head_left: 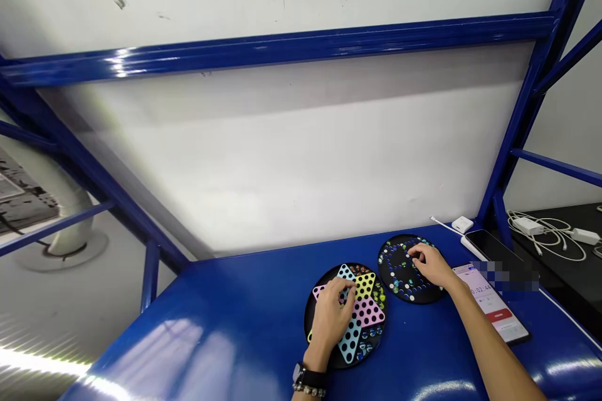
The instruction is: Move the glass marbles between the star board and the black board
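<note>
A round Chinese checkers board (369, 312) with a star of pastel blue, yellow and pink points lies on the blue table. Coloured marbles (371, 338) sit in black sections between the star's points. My left hand (332, 310) is over the board's left half, its fingers curled towards the thumb; anything between them is hidden. Behind and to the right lies a round black tray (426, 296) with a ring of marbles and several white dots. Over its right side my right hand (430, 265) pinches with thumb and forefinger. What the fingertips hold is too small to make out.
A phone showing a timer (491, 304) lies right of the tray, partly under my right forearm. Behind it are a dark phone (493, 247), a white cable and a white adapter (463, 223). Blue metal frame bars (282, 53) and a white panel stand behind the table (226, 301).
</note>
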